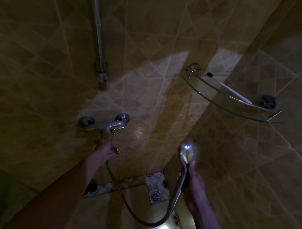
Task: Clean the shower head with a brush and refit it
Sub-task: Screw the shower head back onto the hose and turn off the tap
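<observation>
**Hands at the shower tap and shower head**

Right hand (193, 186) grips the handle of the shower head (187, 151), fingers curled round it, with the chrome head raised toward the tiled corner. Left hand (105, 146) reaches up to the underside of the tap (105, 125) on the wall; whether its fingers hold anything cannot be told in the dim light. Hose (134, 213) loops down between the two. Glass shelf (229, 106) in the corner carries a brush (243, 97). Drain (154, 196) lies below.
</observation>
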The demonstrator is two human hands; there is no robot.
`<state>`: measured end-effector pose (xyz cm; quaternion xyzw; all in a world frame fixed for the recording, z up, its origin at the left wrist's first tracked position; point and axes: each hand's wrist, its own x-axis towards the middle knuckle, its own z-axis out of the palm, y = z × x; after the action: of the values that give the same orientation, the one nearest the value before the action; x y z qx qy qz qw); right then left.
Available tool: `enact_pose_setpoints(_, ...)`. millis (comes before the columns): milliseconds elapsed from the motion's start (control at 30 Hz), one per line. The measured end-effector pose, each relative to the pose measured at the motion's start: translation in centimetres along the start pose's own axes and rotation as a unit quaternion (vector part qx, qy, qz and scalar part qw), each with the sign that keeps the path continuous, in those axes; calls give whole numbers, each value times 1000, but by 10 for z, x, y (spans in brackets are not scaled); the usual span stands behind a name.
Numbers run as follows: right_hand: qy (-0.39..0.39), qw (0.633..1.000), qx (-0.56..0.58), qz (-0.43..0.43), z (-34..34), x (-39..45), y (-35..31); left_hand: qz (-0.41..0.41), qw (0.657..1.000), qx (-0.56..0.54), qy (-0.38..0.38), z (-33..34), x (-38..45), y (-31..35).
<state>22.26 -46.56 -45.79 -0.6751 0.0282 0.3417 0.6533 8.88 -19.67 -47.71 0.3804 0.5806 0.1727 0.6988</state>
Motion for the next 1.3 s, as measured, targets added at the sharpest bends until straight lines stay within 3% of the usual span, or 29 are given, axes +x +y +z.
enact_pose_setpoints(933, -31, 999, 7, -27, -7, 0, -9, -11, 999, -3, -31, -11, 6, 0)
enact_pose_setpoints(1300, 15, 999, -15, -27, -26, 5, -11, 3, 999, 2, -36, -11, 10, -5)
